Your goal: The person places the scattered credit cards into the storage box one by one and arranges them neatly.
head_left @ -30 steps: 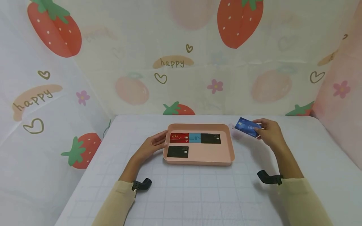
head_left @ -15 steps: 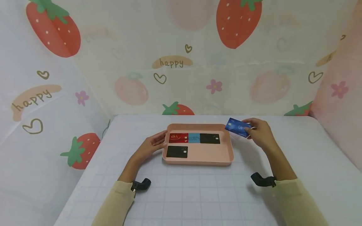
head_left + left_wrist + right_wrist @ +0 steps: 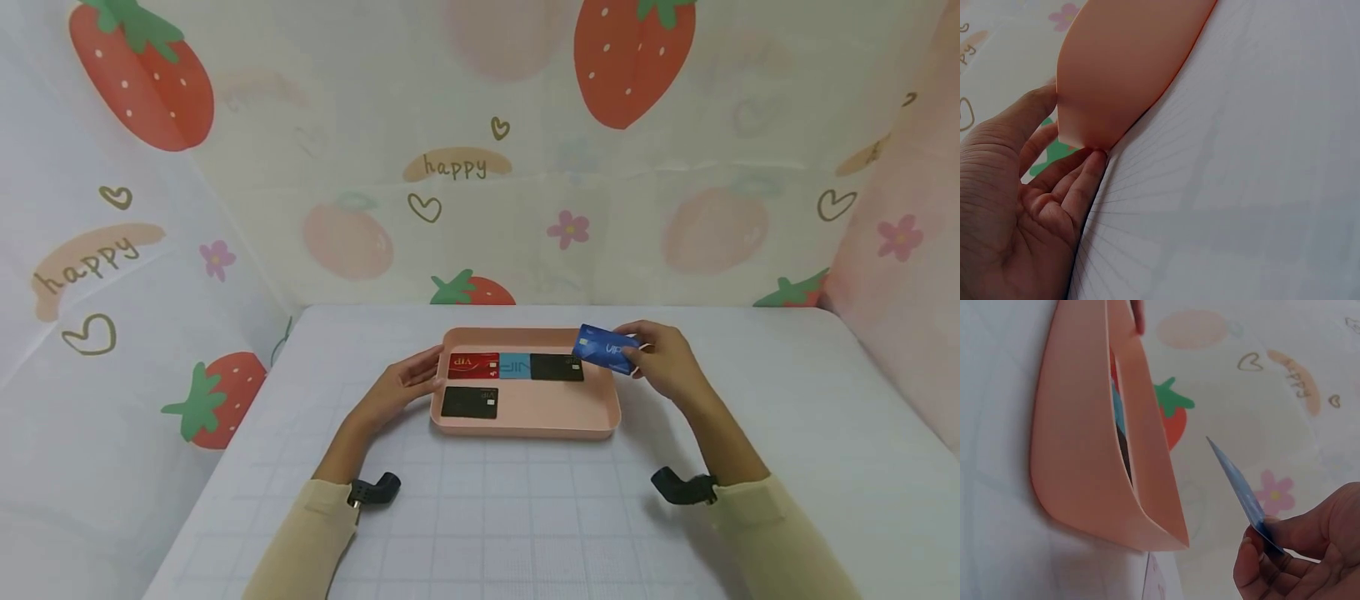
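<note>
A blue VIP card [image 3: 602,348] is pinched between the thumb and fingers of my right hand [image 3: 663,367]. It is tilted in the air over the right end of a pink tray [image 3: 555,408]; the right wrist view shows the card [image 3: 1235,481] nearly edge-on, apart from the rim. Inside the tray, a red card [image 3: 472,366], a light blue card [image 3: 514,366] and a black card [image 3: 553,367] form the back row. Another black card [image 3: 469,402] lies front left. My left hand [image 3: 393,393] touches the tray's left side with its fingertips, its fingers fairly straight.
The tray stands on a table with a white grid-patterned cloth [image 3: 480,508]. A backdrop [image 3: 345,108] printed with strawberries and hearts rises behind the table and along both sides. Black wrist cameras [image 3: 682,486] sit at both cuffs.
My right hand has carried the blue card leftward and slightly down, from beside the tray to over its right end. The left hand and the cards in the tray keep their places.
</note>
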`<state>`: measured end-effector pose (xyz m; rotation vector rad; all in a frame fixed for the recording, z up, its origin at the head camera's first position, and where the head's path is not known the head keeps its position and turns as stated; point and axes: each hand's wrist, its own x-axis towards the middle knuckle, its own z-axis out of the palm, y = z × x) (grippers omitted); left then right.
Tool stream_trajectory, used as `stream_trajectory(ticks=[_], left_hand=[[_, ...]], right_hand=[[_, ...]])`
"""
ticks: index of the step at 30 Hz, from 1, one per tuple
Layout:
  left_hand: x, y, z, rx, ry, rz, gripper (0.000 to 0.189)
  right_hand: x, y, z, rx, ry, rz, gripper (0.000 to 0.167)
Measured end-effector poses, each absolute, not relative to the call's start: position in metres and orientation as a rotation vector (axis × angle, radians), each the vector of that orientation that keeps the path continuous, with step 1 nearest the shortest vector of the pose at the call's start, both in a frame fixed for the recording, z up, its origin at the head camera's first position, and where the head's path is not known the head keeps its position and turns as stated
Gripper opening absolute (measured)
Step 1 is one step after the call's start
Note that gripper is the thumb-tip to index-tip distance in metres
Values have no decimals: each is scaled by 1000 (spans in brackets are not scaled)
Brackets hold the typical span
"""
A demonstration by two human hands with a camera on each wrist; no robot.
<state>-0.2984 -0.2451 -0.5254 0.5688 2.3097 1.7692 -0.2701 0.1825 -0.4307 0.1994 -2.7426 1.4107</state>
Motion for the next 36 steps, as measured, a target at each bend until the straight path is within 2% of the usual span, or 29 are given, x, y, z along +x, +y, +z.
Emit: stream_trajectory(ticks=[36], left_hand=[[-294, -243, -519, 529, 2305, 1759, 64]], right_hand=[[-259, 145, -438, 410, -2850, 1397, 28]])
